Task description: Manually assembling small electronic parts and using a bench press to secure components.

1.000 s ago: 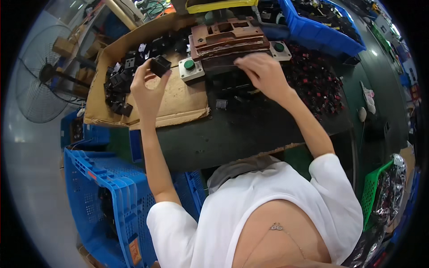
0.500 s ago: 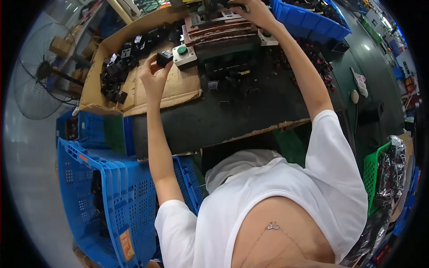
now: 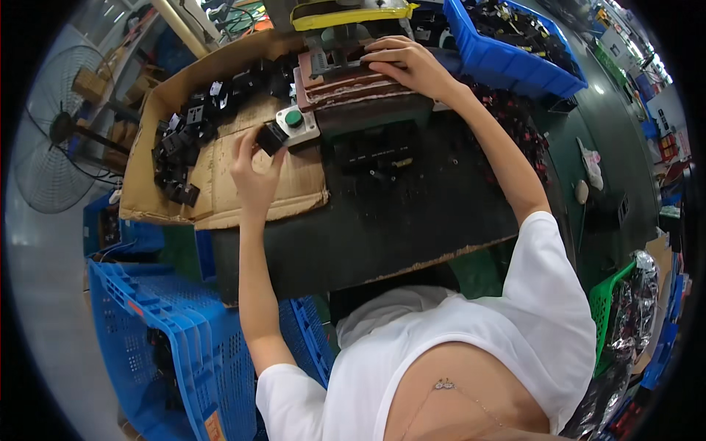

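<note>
My left hand [image 3: 256, 175] pinches a small black plastic housing [image 3: 271, 137] between thumb and fingers, over the cardboard and beside a white box with a green push button [image 3: 293, 119]. Straight ahead is a bench press with a layered reddish-brown fixture [image 3: 346, 92]. My right hand [image 3: 413, 67] reaches over the right part of that fixture, its fingers and thumb drawn together. A dark bit shows at those fingertips, too small and covered to name. A metal piece [image 3: 319, 62] sits on the fixture's left side, under the press head.
A cut-open cardboard box [image 3: 220, 200] with several black housings [image 3: 180, 151] lies on the left. A blue bin [image 3: 507, 73] of parts stands at the back right, with small dark red parts [image 3: 507, 121] below it. Blue crates [image 3: 198, 345] stand at lower left, a fan [image 3: 62, 128] beyond.
The view has shifted, so the bench sits lower in it. My right hand's fingers have come down closer to the fixture. My left hand still holds the black housing, now tilted.
</note>
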Motion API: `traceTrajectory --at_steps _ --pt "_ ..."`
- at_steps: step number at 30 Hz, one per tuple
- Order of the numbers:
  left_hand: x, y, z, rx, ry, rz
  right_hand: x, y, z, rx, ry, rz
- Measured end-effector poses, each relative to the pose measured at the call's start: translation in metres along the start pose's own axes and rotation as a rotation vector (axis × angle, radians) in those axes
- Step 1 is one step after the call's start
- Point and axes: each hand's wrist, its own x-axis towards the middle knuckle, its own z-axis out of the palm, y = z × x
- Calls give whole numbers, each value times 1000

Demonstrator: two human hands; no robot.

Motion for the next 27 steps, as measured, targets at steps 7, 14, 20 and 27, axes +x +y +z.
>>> traceTrajectory --at_steps 7,14,20,27 --pt "-5 24 8 -48 -117 -21 19 23 -4 73 -133 -102" --pt "-3 31 5 -99 -95 -39 27 20 -1 113 -179 -130" --pt "-3 27 0 -91 -79 -76 30 14 2 157 -192 -94" --pt "-1 10 -4 42 -32 -50 30 17 -2 -39 -169 -68"
